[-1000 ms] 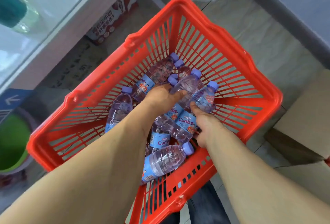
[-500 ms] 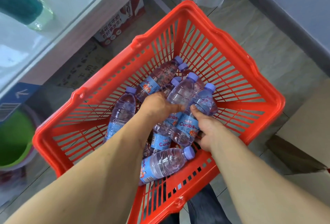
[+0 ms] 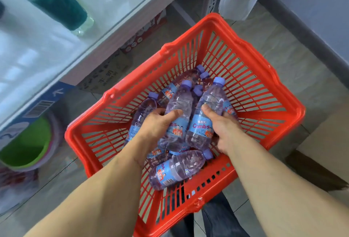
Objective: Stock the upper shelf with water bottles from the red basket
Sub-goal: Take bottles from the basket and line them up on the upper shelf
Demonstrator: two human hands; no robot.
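Both hands, left (image 3: 158,125) and right (image 3: 221,123), each curled round a water bottle (image 3: 179,104) inside red basket (image 3: 264,78).

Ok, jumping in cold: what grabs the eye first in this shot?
The red basket on the floor fills the middle of the view, holding a heap of purple-capped water bottles. Both hands are down in it: the left hand grips one bottle, the right hand grips another bottle beside it.

red basket (image 3: 262,78), purple-capped bottles (image 3: 179,104), blue labels (image 3: 201,127)
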